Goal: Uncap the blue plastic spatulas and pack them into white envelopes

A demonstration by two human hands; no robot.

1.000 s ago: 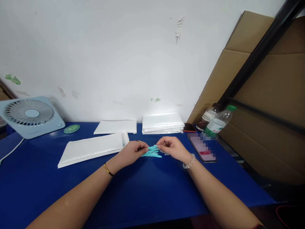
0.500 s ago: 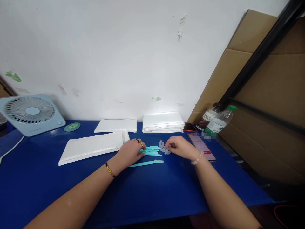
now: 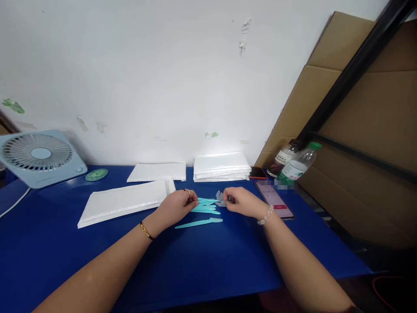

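My left hand (image 3: 182, 202) is closed, with thumb and fingertips pinching a turquoise eyebrow razor (image 3: 208, 200) that points right. Below it lies a loose pile of several more turquoise razors (image 3: 205, 209), partly covered by the hand. One separate razor (image 3: 199, 223) rests nearer me on the blue table. My right hand (image 3: 243, 202) has its thumb and fingers pinched together close to the held razor's tip; whatever they hold is too small to make out. Small translucent plastic caps (image 3: 219, 196) lie beside and partly under my right fingers.
White padded envelopes (image 3: 124, 201) lie at left, with another envelope (image 3: 158, 171) and a stack of envelopes (image 3: 222, 166) by the wall. A phone (image 3: 276, 201), a second phone (image 3: 257, 173) and two bottles (image 3: 296, 167) stand right. At far left are a fan (image 3: 42, 156) and green disc (image 3: 97, 175).
My left hand has risen slightly from the pile, pinching a razor. My right hand has shifted a little left from the caps toward that razor's tip.
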